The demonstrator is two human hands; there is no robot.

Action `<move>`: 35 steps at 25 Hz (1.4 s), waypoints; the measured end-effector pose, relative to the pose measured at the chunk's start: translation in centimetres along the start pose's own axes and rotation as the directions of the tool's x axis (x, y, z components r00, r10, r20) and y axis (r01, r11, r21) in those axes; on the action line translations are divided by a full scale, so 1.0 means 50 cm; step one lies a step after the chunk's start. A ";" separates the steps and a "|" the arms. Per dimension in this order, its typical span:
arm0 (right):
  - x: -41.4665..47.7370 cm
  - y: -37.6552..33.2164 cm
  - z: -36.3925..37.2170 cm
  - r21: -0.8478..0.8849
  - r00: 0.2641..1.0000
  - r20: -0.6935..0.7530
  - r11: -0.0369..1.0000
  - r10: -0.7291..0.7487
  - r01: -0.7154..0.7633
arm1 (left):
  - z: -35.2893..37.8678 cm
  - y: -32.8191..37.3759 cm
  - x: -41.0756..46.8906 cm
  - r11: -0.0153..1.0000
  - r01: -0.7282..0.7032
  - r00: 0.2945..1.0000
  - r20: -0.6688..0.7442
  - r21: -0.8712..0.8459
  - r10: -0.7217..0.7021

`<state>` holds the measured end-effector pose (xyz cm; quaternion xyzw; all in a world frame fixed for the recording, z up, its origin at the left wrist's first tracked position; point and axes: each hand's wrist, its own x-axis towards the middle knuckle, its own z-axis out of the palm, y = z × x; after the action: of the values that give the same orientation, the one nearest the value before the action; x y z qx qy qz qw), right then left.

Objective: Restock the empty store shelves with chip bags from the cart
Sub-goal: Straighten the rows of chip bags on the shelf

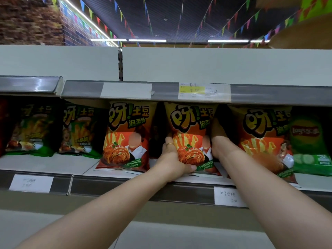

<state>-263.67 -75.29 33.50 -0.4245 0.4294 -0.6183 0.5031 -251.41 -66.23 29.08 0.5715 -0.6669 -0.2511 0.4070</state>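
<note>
An orange chip bag [191, 133] stands upright in the middle of the shelf [197, 179], between two bags of the same kind [126, 135] [264, 139]. My left hand [173, 159] grips its lower left side, thumb curled under the bottom edge, a ring on one finger. My right hand [220, 142] reaches along the bag's right side, its fingers hidden behind the bag.
Two green-and-yellow chip bags [31, 130] [80, 130] stand at the left, a green Lay's bag [310, 142] at the far right. The shelf above [125, 90] carries price labels; its top looks bare. A lower shelf [161, 234] lies beneath my arms.
</note>
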 end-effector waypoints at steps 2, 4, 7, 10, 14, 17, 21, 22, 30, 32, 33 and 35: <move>0.003 0.006 0.005 0.001 1.000 0.023 1.000 0.003 -0.003 | -0.004 -0.001 -0.003 1.000 -0.006 1.000 -0.002 0.021 0.006; 0.004 0.009 0.012 -0.008 1.000 0.013 1.000 -0.002 0.002 | -0.011 -0.002 -0.005 1.000 -0.001 1.000 0.001 0.029 0.001; -0.009 0.002 0.013 0.022 1.000 -0.004 1.000 0.004 -0.004 | -0.014 -0.005 -0.002 0.999 0.000 1.000 -0.004 0.035 0.000; -0.062 -0.010 0.004 -0.008 0.998 0.020 0.999 -0.053 0.054 | -0.012 -0.007 -0.005 1.000 0.001 1.000 -0.024 0.028 0.000; -0.177 0.009 -0.017 -0.735 0.871 0.101 0.555 -0.480 0.391 | -0.027 0.009 -0.050 0.976 -0.147 0.980 -0.108 0.160 0.165; -0.202 0.037 -0.011 -0.846 0.502 0.468 -0.205 -0.727 0.492 | -0.071 0.006 -0.088 0.834 -0.324 0.836 -0.277 0.447 0.474; -0.179 0.064 -0.004 -0.769 0.387 0.634 -0.491 -0.670 0.410 | -0.142 -0.073 -0.057 0.638 -0.102 0.720 -0.386 0.763 0.577; -0.177 0.067 -0.005 -0.777 0.408 0.629 -0.509 -0.662 0.370 | -0.152 -0.083 -0.048 0.655 -0.031 0.759 -0.409 0.755 0.508; -0.166 0.092 0.004 -0.820 0.432 0.571 -0.458 -0.698 0.343 | -0.135 -0.084 -0.017 0.708 0.110 0.883 -0.396 0.697 0.253; -0.168 0.092 0.006 -0.826 0.454 0.563 -0.448 -0.691 0.342 | -0.137 -0.084 -0.016 0.695 0.119 0.889 -0.387 0.710 0.244; -0.168 0.092 0.007 -0.826 0.464 0.563 -0.445 -0.684 0.346 | -0.138 -0.086 -0.016 0.703 0.103 0.889 -0.382 0.704 0.252; -0.175 0.087 0.009 -0.830 0.489 0.558 -0.440 -0.671 0.343 | -0.140 -0.091 -0.019 0.739 0.048 0.878 -0.381 0.672 0.290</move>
<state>-260.97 -67.23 28.62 -0.7046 0.5001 -0.3195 -0.3891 -243.04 -65.39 28.99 0.6745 -0.6320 0.1738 0.3397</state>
